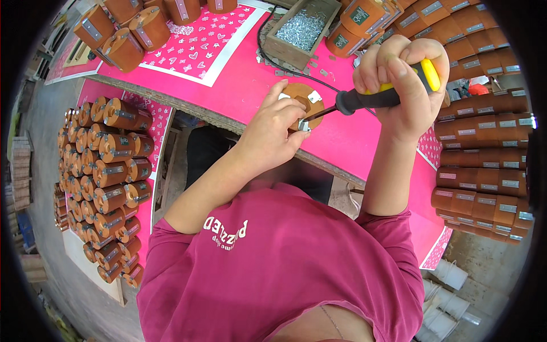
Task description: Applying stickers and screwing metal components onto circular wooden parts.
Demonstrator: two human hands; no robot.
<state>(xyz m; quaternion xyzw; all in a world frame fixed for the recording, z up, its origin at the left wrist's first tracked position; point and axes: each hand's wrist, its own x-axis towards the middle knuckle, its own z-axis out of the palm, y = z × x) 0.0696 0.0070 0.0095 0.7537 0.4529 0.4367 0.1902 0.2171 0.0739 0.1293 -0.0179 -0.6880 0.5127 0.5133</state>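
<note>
The pink counter [239, 91] fills the top of the view. On the person's left, a big pile of brown round blocks [102, 182] lies on a lower pink board. On the right, more brown blocks [484, 165] sit in neat rows. A wooden box [285, 51] of small silver screws [301, 28] stands near the far side. At the counter's near edge lies one brown block [302, 100]. The left hand [273, 134] has its grip closed on this block, holding it down. The right hand [404, 82] has its grip tight around a black and yellow screwdriver [382, 97]. The tip touches a little silver plate [303, 126] on the block.
</note>
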